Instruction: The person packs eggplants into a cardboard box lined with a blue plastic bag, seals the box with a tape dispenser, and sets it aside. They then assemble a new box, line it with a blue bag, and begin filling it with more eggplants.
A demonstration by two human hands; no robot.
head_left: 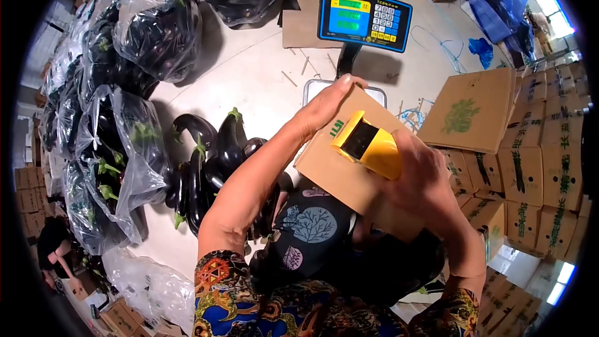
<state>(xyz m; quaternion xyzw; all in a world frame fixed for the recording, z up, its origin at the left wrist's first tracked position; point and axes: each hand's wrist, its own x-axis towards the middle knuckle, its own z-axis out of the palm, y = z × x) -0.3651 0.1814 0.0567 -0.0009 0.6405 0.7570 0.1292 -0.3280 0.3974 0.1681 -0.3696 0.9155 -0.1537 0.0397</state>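
Note:
A brown cardboard box (321, 165) with green print sits tilted in front of me, above my lap. My left hand (327, 105) grips its far left edge, fingers curled over the rim. A yellow tape dispenser (382, 153) with a dark opening lies against the top of the box, and my right hand (421, 171) is wrapped round its right end. The right hand is slightly blurred. Just beyond the box stands a digital scale (365, 20) with lit green readouts, its metal platform (377, 95) partly hidden by the box.
Loose eggplants (231, 140) lie on the floor at left, beside clear plastic bags (156, 31) filled with eggplants. A flat cardboard piece (468, 112) and stacked printed boxes (530, 150) stand at right. A blue bag (496, 9) is at far right. Another person (56, 243) is at far left.

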